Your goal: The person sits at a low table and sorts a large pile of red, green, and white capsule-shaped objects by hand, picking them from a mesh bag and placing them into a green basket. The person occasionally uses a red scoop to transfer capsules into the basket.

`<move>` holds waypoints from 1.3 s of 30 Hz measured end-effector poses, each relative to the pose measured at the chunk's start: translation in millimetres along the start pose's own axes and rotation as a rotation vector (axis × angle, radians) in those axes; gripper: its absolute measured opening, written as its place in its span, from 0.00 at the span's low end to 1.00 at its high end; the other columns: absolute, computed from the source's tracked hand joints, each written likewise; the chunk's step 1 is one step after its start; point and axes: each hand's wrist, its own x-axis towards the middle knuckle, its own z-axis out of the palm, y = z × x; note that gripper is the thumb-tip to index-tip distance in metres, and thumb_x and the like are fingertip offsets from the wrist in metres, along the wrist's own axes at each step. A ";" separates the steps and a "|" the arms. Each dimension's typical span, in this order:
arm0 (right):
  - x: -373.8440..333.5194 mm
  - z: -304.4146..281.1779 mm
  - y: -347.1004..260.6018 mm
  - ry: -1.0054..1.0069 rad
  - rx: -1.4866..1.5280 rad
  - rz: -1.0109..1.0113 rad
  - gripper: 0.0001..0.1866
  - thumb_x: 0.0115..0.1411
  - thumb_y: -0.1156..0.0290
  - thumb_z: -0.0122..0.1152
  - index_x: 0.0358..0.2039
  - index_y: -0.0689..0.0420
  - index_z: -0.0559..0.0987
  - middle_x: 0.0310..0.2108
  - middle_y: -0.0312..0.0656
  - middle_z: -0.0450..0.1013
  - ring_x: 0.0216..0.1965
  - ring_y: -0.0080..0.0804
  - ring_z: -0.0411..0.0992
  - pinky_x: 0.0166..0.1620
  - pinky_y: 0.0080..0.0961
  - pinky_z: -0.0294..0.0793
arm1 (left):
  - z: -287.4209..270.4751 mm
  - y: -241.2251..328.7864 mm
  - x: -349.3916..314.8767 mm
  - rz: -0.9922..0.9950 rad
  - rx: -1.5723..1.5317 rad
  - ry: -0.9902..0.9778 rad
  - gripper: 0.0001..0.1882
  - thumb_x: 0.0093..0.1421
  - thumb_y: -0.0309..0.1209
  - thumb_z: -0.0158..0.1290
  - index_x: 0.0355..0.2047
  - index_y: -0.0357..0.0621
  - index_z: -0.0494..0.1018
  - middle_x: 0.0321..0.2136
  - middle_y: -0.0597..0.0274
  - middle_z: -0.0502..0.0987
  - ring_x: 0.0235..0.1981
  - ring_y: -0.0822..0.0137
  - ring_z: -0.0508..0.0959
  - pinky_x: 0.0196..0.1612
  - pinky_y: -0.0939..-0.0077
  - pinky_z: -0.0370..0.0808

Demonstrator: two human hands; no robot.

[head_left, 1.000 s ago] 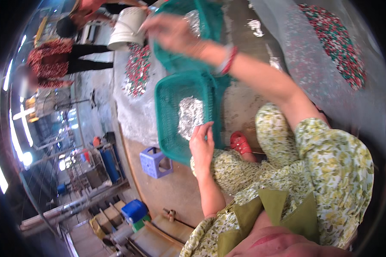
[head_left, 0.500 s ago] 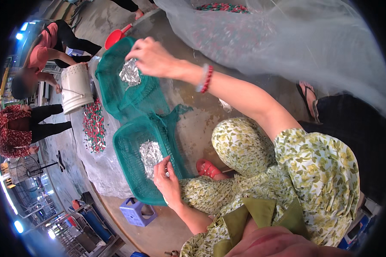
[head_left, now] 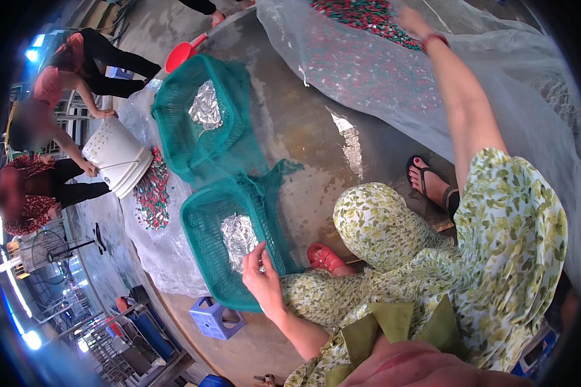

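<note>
My right hand is stretched to the far right, at the edge of a pile of small red, green and white pieces on clear plastic sheeting. Its fingers are blurred, so their grip does not show. My left hand is by the near rim of the lower green mesh basket, fingers loosely stretched and apart. Beside those fingers, crumpled silver foil lies in that basket. Another foil bundle lies in the upper green basket. Green netting drapes over both baskets.
A shiny foil strip lies on the wet floor. At left, a person in pink tips a white bucket over more coloured pieces; a second person stands close by. A red scoop and a blue stool are near the baskets.
My right hand has moved from above the foil in the upper basket out to the coloured pile on the far right. My left hand stays beside the lower basket. The white bucket has tilted further.
</note>
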 end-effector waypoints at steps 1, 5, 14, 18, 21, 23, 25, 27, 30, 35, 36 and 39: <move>-33.5 -16.3 -6.3 -0.320 0.221 0.307 0.11 0.50 0.69 0.54 0.31 0.61 0.79 0.22 0.47 0.74 0.22 0.33 0.74 0.27 0.28 0.72 | -23.5 -17.6 -19.8 0.062 0.067 0.059 0.09 0.57 0.23 0.49 0.37 0.39 0.75 0.29 0.54 0.74 0.27 0.60 0.74 0.33 0.69 0.70; -156.6 4.4 39.5 0.603 0.747 0.784 0.11 0.49 0.71 0.53 0.30 0.59 0.81 0.27 0.48 0.77 0.29 0.36 0.76 0.38 0.30 0.73 | -23.1 -21.1 -11.6 0.040 0.059 0.017 0.09 0.57 0.23 0.49 0.37 0.39 0.75 0.28 0.54 0.75 0.26 0.62 0.74 0.32 0.70 0.70; -251.2 2.3 96.5 1.112 0.425 1.345 0.14 0.47 0.77 0.51 0.35 0.60 0.79 0.33 0.49 0.76 0.37 0.43 0.73 0.44 0.33 0.71 | -19.0 -23.3 -13.5 0.083 0.127 -0.027 0.08 0.56 0.22 0.50 0.36 0.39 0.76 0.28 0.55 0.75 0.25 0.62 0.73 0.27 0.71 0.69; -234.8 15.4 117.3 1.084 0.527 1.239 0.13 0.48 0.75 0.49 0.34 0.59 0.79 0.35 0.51 0.75 0.38 0.48 0.73 0.46 0.37 0.69 | -29.2 -25.6 -10.9 0.352 0.179 0.215 0.11 0.52 0.18 0.48 0.36 0.38 0.75 0.32 0.55 0.74 0.35 0.58 0.72 0.38 0.67 0.69; -210.5 18.7 87.0 1.024 0.554 1.248 0.13 0.49 0.76 0.49 0.34 0.59 0.78 0.35 0.52 0.74 0.39 0.48 0.72 0.47 0.37 0.68 | -32.3 80.9 32.5 0.779 0.422 0.148 0.17 0.52 0.16 0.47 0.43 0.38 0.72 0.43 0.53 0.73 0.53 0.47 0.65 0.56 0.57 0.60; -216.2 21.5 92.7 1.020 0.469 1.324 0.14 0.47 0.78 0.50 0.35 0.59 0.78 0.34 0.52 0.75 0.36 0.46 0.73 0.44 0.35 0.70 | 9.0 164.0 72.8 1.102 0.477 0.021 0.22 0.50 0.18 0.47 0.48 0.41 0.70 0.50 0.57 0.71 0.58 0.47 0.60 0.60 0.56 0.56; -210.4 27.1 87.4 1.036 0.413 1.355 0.15 0.46 0.79 0.50 0.36 0.59 0.78 0.35 0.53 0.74 0.38 0.48 0.72 0.44 0.36 0.70 | 81.0 226.5 103.3 1.387 0.490 -0.106 0.33 0.50 0.22 0.46 0.59 0.48 0.59 0.61 0.63 0.57 0.63 0.50 0.52 0.62 0.54 0.51; -189.7 25.4 76.8 0.992 0.434 1.385 0.15 0.46 0.79 0.50 0.35 0.60 0.78 0.36 0.54 0.74 0.40 0.48 0.72 0.46 0.36 0.69 | 170.3 262.9 122.2 1.552 0.401 -0.029 0.41 0.46 0.21 0.49 0.62 0.55 0.52 0.61 0.61 0.54 0.63 0.51 0.51 0.63 0.54 0.48; -172.6 41.8 78.2 0.999 0.411 1.292 0.13 0.45 0.75 0.55 0.33 0.60 0.78 0.34 0.52 0.74 0.41 0.49 0.71 0.48 0.39 0.67 | 285.8 260.7 130.8 1.411 0.794 -0.328 0.33 0.56 0.32 0.45 0.63 0.57 0.51 0.64 0.63 0.51 0.66 0.54 0.44 0.64 0.48 0.37; -147.0 8.1 87.5 0.839 0.503 1.085 0.14 0.47 0.72 0.55 0.36 0.60 0.78 0.36 0.52 0.75 0.38 0.47 0.73 0.44 0.36 0.70 | 268.0 150.9 138.4 0.928 1.042 -0.864 0.15 0.48 0.36 0.58 0.38 0.51 0.78 0.41 0.59 0.78 0.48 0.58 0.74 0.60 0.56 0.53; -143.6 12.1 103.6 0.773 0.458 1.084 0.13 0.47 0.73 0.54 0.35 0.60 0.79 0.33 0.49 0.76 0.35 0.44 0.74 0.39 0.34 0.73 | 231.5 140.4 142.6 0.990 1.202 -1.028 0.14 0.53 0.35 0.52 0.40 0.50 0.78 0.37 0.59 0.78 0.46 0.60 0.74 0.59 0.65 0.57; -151.0 43.6 270.1 0.299 0.167 0.901 0.16 0.53 0.67 0.52 0.39 0.61 0.78 0.33 0.49 0.76 0.33 0.42 0.74 0.37 0.32 0.73 | 177.6 87.7 143.4 1.354 0.950 -0.761 0.15 0.54 0.29 0.46 0.42 0.49 0.76 0.32 0.61 0.73 0.43 0.62 0.71 0.58 0.69 0.59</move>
